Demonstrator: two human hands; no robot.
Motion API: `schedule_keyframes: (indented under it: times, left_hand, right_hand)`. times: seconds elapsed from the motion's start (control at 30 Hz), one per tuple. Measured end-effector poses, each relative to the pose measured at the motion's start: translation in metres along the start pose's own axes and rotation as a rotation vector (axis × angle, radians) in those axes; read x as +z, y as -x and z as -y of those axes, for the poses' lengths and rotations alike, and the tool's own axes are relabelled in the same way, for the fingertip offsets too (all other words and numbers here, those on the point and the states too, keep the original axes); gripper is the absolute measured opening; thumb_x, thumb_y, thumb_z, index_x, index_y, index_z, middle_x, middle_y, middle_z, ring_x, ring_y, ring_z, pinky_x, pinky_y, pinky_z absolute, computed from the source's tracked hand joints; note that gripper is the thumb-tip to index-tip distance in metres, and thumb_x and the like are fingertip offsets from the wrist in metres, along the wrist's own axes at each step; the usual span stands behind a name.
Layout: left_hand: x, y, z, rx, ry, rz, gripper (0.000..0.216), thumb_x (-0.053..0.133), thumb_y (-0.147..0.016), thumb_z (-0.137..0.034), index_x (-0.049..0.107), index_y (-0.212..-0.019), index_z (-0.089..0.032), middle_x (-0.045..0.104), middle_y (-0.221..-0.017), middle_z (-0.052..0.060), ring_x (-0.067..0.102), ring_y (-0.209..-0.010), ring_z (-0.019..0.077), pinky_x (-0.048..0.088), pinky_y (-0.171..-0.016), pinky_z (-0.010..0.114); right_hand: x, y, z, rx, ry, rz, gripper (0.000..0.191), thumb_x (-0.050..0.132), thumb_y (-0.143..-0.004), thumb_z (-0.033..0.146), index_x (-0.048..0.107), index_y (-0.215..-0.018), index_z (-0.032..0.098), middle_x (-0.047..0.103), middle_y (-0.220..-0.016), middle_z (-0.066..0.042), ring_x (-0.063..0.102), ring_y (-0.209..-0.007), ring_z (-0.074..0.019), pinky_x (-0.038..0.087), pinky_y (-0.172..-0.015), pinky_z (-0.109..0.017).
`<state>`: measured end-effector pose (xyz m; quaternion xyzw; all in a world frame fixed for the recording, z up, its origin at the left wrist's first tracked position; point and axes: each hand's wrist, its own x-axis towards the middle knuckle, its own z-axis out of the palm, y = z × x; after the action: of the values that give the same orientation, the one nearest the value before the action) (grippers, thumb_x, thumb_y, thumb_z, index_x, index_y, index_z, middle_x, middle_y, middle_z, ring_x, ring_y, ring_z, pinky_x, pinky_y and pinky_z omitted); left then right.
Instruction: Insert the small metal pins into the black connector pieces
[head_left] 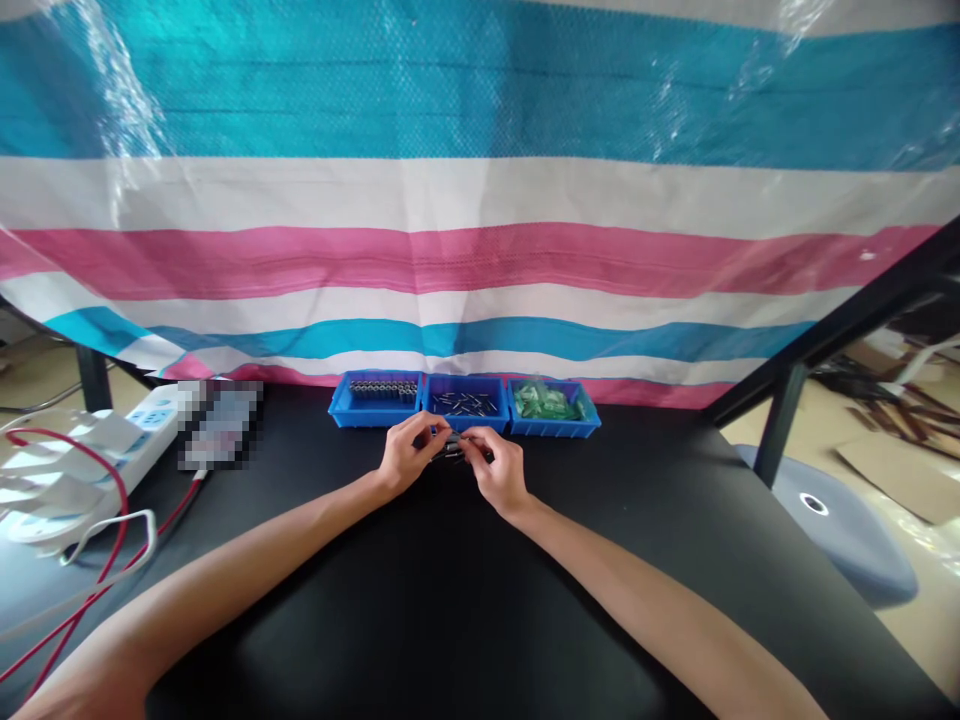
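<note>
Both hands meet over the black table, just in front of the middle blue bin. My left hand is closed in a pinch, with its fingertips at a small dark metal part. From the other side, my right hand pinches at the same spot, its thumb and forefinger together. The fingers partly cover the part, and its exact kind is too small to make out. Thin dark metal pins or screws lie loose in the middle bin behind the hands.
The left blue bin holds rows of short dark cylinders; the right blue bin holds green packets. At left lie a power strip, a blurred-out device and red cable. A striped sheet hangs behind.
</note>
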<state>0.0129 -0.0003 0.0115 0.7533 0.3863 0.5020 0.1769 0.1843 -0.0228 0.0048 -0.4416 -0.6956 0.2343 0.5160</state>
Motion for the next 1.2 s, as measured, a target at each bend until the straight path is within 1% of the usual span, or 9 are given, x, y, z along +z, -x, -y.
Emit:
schedule_keyframes:
  times: [0.5,0.6,0.87,1.03,1.1,1.2]
  left_hand:
    - [0.001,-0.0002,0.0002,0.005,-0.028,-0.008,0.015,0.059,-0.087,-0.03,0.065,-0.085,-0.016,0.065,-0.074,0.001,0.051,-0.055,0.0081,0.044,-0.058,0.021]
    - [0.0009,0.0,0.0001,-0.001,-0.033,-0.006,0.014,0.06,-0.086,-0.028,0.065,-0.084,-0.016,0.066,-0.074,0.001,0.051,-0.055,0.0077,0.044,-0.058,0.02]
    - [0.001,0.001,0.0012,0.009,-0.027,-0.018,0.01,0.062,-0.085,-0.025,0.065,-0.084,-0.016,0.066,-0.074,0.001,0.051,-0.055,0.0076,0.044,-0.058,0.02]
    - [0.0013,0.0016,0.0013,0.015,-0.05,-0.034,0.013,0.061,-0.086,-0.028,0.066,-0.083,-0.016,0.066,-0.073,0.001,0.052,-0.055,0.0083,0.045,-0.058,0.021]
    - [0.0013,0.0019,0.001,0.027,-0.061,-0.04,0.013,0.06,-0.086,-0.028,0.066,-0.083,-0.016,0.066,-0.072,0.001,0.052,-0.055,0.0084,0.045,-0.058,0.021]
    - [0.0012,0.0029,0.0006,0.103,-0.086,-0.007,0.012,0.061,-0.086,-0.028,0.066,-0.084,-0.017,0.066,-0.071,0.001,0.052,-0.053,0.0078,0.045,-0.056,0.019]
  right_hand:
    - [-0.0004,0.0008,-0.0021,0.025,0.011,-0.002,0.017,0.055,-0.09,0.034,0.065,-0.092,0.02,0.071,-0.078,-0.003,0.068,-0.067,-0.0166,0.052,-0.063,-0.024]
    - [-0.0004,0.0011,-0.0021,0.025,0.01,-0.01,0.017,0.056,-0.09,0.034,0.065,-0.092,0.02,0.072,-0.079,-0.004,0.069,-0.068,-0.0169,0.052,-0.064,-0.024]
    - [-0.0005,0.0012,-0.0011,0.024,0.003,-0.008,0.016,0.056,-0.089,0.033,0.065,-0.091,0.02,0.071,-0.078,-0.003,0.069,-0.067,-0.0164,0.052,-0.062,-0.023]
    - [-0.0004,0.0009,-0.0006,0.021,-0.007,-0.006,0.016,0.056,-0.089,0.033,0.065,-0.091,0.02,0.071,-0.078,-0.003,0.069,-0.067,-0.0166,0.052,-0.063,-0.023]
    - [-0.0004,0.0007,-0.0004,0.018,-0.009,-0.004,0.015,0.057,-0.089,0.033,0.065,-0.091,0.02,0.071,-0.077,-0.003,0.069,-0.067,-0.0166,0.053,-0.062,-0.023]
    - [-0.0003,0.0003,0.0,0.019,-0.016,-0.003,0.015,0.056,-0.089,0.033,0.064,-0.092,0.02,0.071,-0.078,-0.003,0.069,-0.066,-0.0166,0.053,-0.063,-0.024]
